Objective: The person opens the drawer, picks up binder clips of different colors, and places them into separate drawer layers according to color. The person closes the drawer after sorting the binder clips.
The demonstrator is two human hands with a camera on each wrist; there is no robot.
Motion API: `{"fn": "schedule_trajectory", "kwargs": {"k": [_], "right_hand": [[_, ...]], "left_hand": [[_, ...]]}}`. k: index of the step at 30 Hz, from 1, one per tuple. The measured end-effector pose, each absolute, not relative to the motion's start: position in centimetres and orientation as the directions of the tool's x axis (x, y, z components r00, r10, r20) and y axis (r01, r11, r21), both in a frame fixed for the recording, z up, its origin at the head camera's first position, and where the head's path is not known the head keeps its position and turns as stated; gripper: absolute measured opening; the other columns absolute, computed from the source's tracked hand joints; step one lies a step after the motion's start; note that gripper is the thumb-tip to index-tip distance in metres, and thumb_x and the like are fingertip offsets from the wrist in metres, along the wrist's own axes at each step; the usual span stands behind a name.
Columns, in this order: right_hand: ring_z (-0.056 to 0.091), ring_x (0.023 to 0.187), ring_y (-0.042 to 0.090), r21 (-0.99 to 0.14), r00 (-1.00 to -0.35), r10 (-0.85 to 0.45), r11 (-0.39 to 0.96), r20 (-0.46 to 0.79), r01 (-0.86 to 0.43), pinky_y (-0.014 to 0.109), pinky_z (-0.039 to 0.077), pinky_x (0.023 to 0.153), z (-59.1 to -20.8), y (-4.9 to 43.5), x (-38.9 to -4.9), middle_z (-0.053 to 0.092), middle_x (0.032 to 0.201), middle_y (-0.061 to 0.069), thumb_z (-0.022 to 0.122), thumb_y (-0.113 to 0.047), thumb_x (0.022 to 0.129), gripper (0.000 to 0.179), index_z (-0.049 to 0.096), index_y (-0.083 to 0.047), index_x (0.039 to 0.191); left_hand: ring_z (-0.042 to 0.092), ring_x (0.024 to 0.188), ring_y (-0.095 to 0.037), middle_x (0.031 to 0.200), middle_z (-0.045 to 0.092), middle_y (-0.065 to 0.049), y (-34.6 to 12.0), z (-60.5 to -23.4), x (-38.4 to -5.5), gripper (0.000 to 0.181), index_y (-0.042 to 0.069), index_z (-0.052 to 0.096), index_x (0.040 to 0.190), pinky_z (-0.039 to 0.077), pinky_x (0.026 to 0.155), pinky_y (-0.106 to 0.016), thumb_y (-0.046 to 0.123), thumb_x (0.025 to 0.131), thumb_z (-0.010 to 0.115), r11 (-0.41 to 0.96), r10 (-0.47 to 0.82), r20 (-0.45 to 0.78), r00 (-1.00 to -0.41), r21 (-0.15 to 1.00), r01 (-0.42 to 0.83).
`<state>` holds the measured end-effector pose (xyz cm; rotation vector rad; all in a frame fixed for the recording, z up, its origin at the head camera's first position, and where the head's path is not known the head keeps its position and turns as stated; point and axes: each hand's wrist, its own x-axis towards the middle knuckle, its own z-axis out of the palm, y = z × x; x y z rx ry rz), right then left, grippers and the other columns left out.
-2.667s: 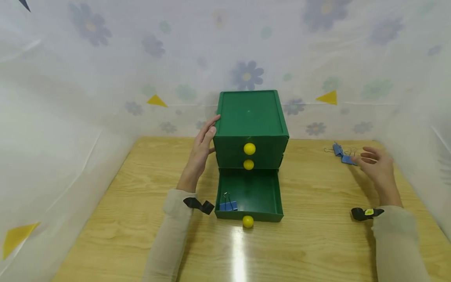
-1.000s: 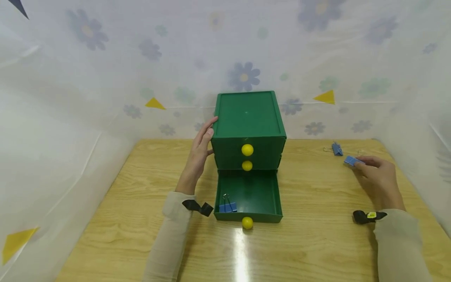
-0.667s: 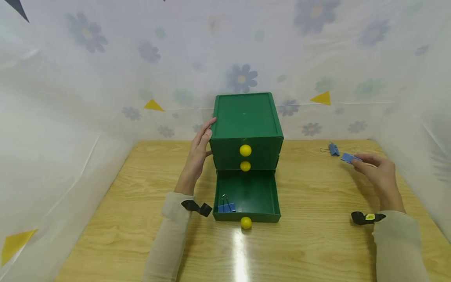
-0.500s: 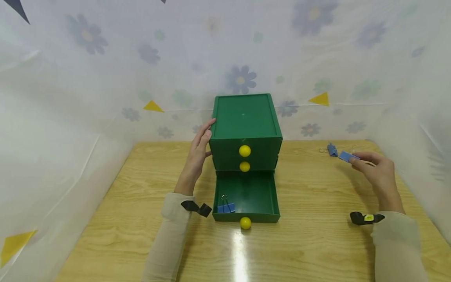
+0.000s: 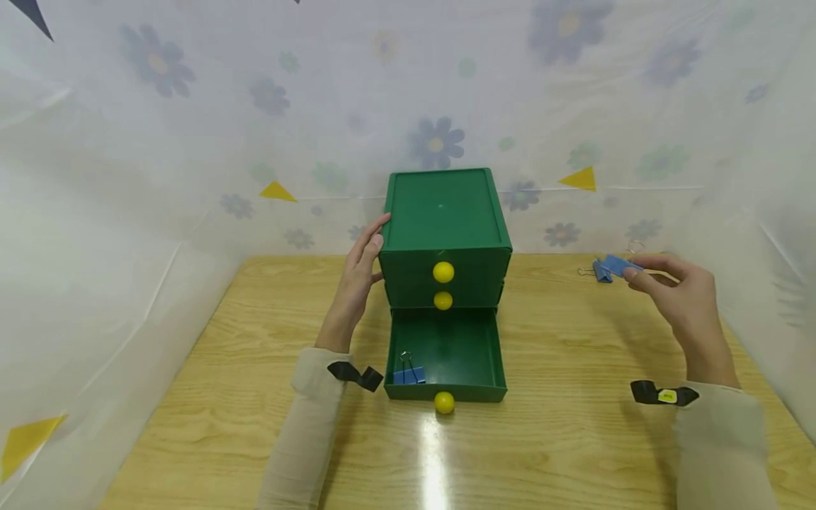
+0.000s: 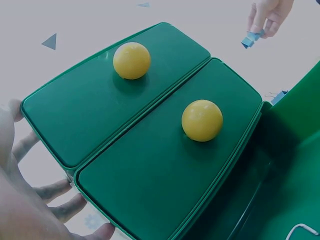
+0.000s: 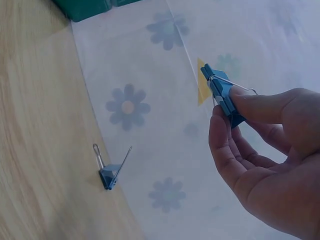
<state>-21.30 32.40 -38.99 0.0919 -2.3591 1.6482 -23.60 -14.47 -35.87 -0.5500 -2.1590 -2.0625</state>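
In the head view my right hand (image 5: 685, 297) pinches a blue binder clip (image 5: 618, 265) between thumb and fingers, raised off the table. The right wrist view shows that clip (image 7: 222, 95) with its wire handles spread. A second blue binder clip (image 5: 602, 272) lies on the table just left of it. My left hand (image 5: 357, 287) rests with extended fingers against the left side of a green drawer cabinet (image 5: 449, 212). Its bottom drawer (image 5: 459, 354) is pulled out, with another blue binder clip (image 5: 409, 375) in the front left corner.
Yellow round knobs (image 5: 443, 272) mark the drawer fronts; the two upper drawers are closed. The wooden table (image 5: 561, 425) ends at a white flowered sheet (image 5: 344, 127) at the back and sides. Yellow triangles (image 5: 579, 179) are on the sheet.
My right hand has closed on a binder clip at the right, lifted it off the table and brought it slightly left. The left hand stays on the cabinet.
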Motion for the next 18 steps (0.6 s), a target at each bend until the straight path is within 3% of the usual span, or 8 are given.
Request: {"fn": "schedule_trajectory", "kwargs": {"k": [18], "right_hand": [[0.066,0.092,0.008,-0.847,-0.93,0.032,0.426,0.366,-0.318,0.013,0.047,0.077,-35.7,28.6,-19.5,0.058,0.116,0.004,0.068,-0.009,0.087,0.031,0.063,0.005,0.115]], "left_hand": [[0.019,0.14,-0.021,0.154,0.02,0.009,-14.3,-35.4,-23.1,0.045,0.023,0.034,0.148,0.031,0.095,-0.066,0.032,0.104,0.035,0.004,0.196,0.333,-0.922,0.94,0.34]]}}
